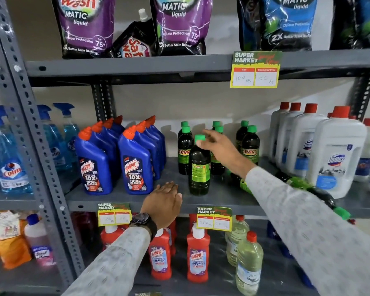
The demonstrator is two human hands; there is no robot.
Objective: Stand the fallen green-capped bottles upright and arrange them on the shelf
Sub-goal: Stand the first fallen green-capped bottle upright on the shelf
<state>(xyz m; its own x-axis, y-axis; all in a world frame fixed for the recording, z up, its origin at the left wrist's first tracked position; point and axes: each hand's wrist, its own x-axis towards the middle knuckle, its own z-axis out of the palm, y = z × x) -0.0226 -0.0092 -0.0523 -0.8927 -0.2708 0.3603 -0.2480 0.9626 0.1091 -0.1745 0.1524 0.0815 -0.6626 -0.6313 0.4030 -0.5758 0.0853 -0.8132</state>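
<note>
Several dark bottles with green caps stand on the middle grey shelf [124,199]. One upright bottle [199,167] stands alone toward the front; my right hand [220,148] touches its green cap with spread fingers, not clearly gripping. Behind it stand pairs of the same bottles at left [184,150] and right [249,144]. Two fallen green-capped bottles lie on the shelf under my right sleeve: one [244,184] partly hidden, another [320,195] with its cap over the shelf edge. My left hand [165,201] rests flat on the shelf's front edge, holding nothing.
Blue Harpic bottles [115,159] crowd the shelf's left part, white Domex jugs [333,154] its right. Detergent pouches [179,24] hang over the upper shelf. Price tags [214,218] hang on the shelf edge. Red Harpic bottles [198,255] stand below.
</note>
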